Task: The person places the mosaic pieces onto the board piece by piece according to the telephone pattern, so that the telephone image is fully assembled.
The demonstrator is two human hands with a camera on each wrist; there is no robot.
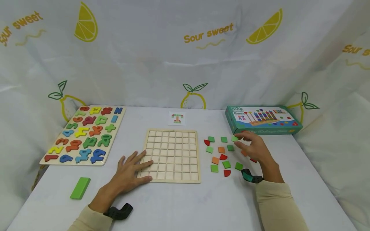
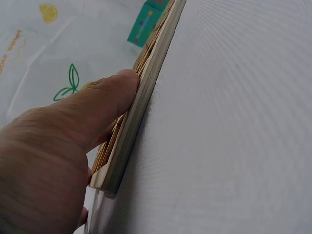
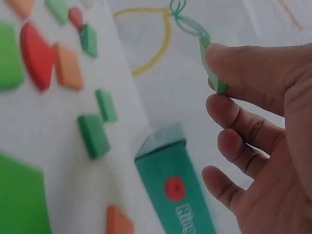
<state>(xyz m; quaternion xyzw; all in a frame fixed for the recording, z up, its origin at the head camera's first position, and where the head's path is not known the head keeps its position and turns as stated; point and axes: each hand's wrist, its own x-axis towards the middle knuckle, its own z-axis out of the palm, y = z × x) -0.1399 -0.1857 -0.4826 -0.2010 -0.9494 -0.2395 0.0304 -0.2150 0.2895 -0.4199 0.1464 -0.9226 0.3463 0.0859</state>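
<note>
A wooden grid board (image 1: 172, 154) lies in the middle of the white table, its square cells bare. My left hand (image 1: 131, 173) rests with spread fingers on its left edge; in the left wrist view the thumb (image 2: 109, 95) lies along the board's rim (image 2: 129, 141). Over the loose pieces on the right, my right hand (image 1: 254, 147) pinches a light green square tile (image 3: 213, 68) between thumb and index finger, the other fingers loosely bent. Beneath and beside it lie green tiles (image 1: 226, 164), orange tiles (image 1: 215, 160) and red quarter-round pieces (image 1: 227, 173).
Behind the board lies a small card (image 1: 177, 118) with a T-shaped pattern of coloured pieces. A number puzzle board (image 1: 65, 131) is at the left, with a green block (image 1: 80, 188) in front of it. A green Ring Challenge Game box (image 1: 263, 120) stands at the back right.
</note>
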